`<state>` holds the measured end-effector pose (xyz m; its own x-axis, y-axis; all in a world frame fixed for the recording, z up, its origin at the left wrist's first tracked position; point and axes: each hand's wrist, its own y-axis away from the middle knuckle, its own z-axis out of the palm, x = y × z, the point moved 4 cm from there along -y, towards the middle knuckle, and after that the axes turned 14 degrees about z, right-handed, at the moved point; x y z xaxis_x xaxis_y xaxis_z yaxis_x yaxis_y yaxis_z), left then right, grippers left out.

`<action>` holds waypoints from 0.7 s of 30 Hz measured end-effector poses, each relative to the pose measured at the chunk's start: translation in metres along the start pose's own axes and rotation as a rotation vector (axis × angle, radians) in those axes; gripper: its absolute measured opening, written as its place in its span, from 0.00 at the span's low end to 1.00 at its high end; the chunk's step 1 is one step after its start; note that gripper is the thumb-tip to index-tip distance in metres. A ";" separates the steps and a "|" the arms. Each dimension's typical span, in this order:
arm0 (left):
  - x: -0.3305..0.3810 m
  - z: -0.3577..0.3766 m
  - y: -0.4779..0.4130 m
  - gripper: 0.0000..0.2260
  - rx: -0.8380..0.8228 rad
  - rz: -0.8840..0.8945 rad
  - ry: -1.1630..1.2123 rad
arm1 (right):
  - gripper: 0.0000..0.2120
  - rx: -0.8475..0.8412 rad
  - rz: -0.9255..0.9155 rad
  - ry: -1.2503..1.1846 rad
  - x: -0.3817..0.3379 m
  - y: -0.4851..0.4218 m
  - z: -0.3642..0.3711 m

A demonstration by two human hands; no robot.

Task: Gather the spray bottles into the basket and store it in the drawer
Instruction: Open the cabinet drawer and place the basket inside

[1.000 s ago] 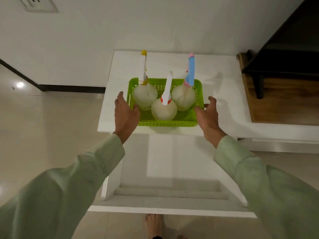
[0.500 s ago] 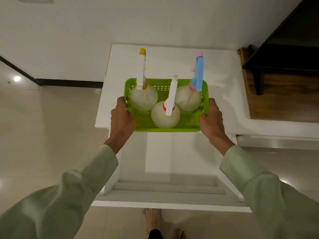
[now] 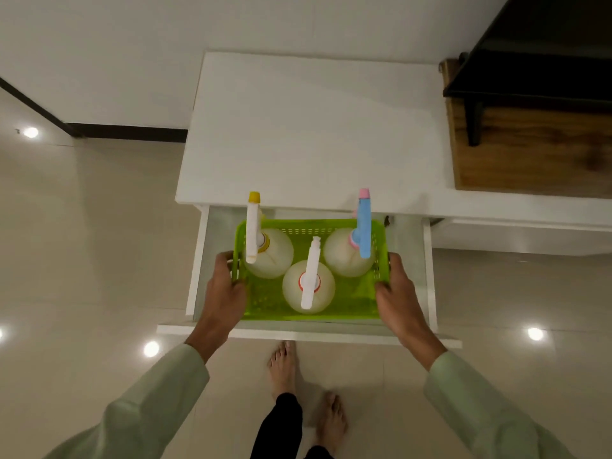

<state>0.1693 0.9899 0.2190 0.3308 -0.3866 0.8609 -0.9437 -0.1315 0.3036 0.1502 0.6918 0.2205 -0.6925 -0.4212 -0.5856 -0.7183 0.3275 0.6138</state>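
**Basket over the open drawer, one hand on each side**

The bright green plastic basket with little holes (image 3: pixel 311 306) sits between the two hands, right over the open white drawer (image 3: pixel 427 276). The left hand (image 3: pixel 222 293) is wrapped on the basket's left wall. The right hand (image 3: pixel 397 293) is wrapped on its right wall. Both hands are closed on the basket, thumbs at the rim. I cannot tell if the basket's bottom already rests on the drawer floor or hangs just above it.

Three round, pale spray bottles stand upright inside the basket. The spray bottle with the yellow cap (image 3: pixel 261 253) is at the back left. The spray bottle with the blue and pink head (image 3: pixel 351 250) is at the back right. The spray bottle with the white and red head (image 3: pixel 309 286) is at the front, in the middle. So all the bottles look gathered.

The basket's long side runs left to right, the same way as the drawer. There is a small gap on each side, where the hands are. The way to go is straight down.

The tall bottle tops reach near the front edge of the white desk (image 3: pixel 298 127). I think they could bump it when the drawer is pushed in. The fingers could get pinched against the drawer walls too.

A dark wooden box (image 3: pixel 530 154) stands well off to the right. Bare feet (image 3: pixel 284 362) stand on the shiny floor just in front of the drawer.
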 end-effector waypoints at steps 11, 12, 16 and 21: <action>-0.107 0.054 -0.058 0.24 -0.118 -0.155 0.155 | 0.23 -0.084 0.138 0.081 0.066 -0.083 0.059; -0.116 0.059 -0.063 0.24 -0.121 -0.176 0.166 | 0.23 -0.084 0.144 0.093 0.070 -0.091 0.064; -0.150 0.077 -0.080 0.24 -0.138 -0.280 0.201 | 0.22 -0.088 0.178 0.130 0.089 -0.117 0.084; -0.178 0.093 -0.094 0.27 -0.164 -0.333 0.185 | 0.19 -0.111 0.244 0.106 0.110 -0.138 0.108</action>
<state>0.1987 0.9862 -0.0010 0.6271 -0.1749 0.7591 -0.7768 -0.0686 0.6260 0.1666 0.6916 0.0142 -0.8292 -0.4292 -0.3581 -0.5152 0.3383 0.7875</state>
